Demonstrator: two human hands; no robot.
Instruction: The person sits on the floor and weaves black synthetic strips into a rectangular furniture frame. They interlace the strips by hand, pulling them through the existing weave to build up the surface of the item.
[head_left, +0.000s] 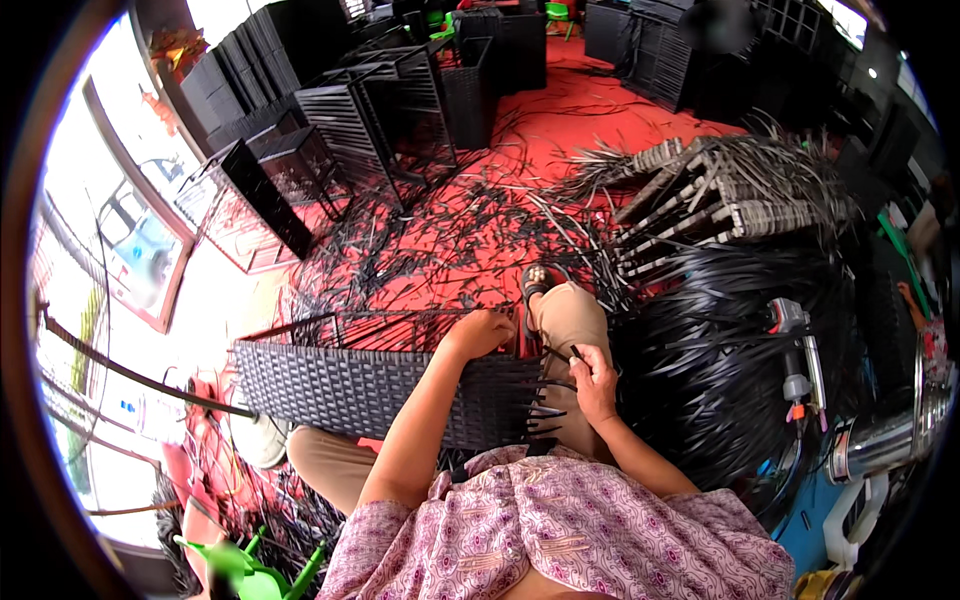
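Across my lap lies a half-woven frame, its side a dark grey wicker panel point(345, 385) of flat plastic strips with loose ends at the right. Over the frame's upper edge near its right end, my left hand point(482, 333) is closed with curled fingers; what they grip is hidden. My right hand point(595, 383), just right of the panel, pinches a black plastic strip point(560, 354) between thumb and fingers. That strip reaches toward the frame's right end, above my thigh.
A large heap of black strips point(700, 340) lies to my right, beside a grey and red hand tool point(790, 350). Bundled grey-brown strips point(740, 190) lie beyond it. Cut scraps cover the red floor point(560, 110). Black frames point(380, 120) stand far left; a green chair point(255, 575) is lower left.
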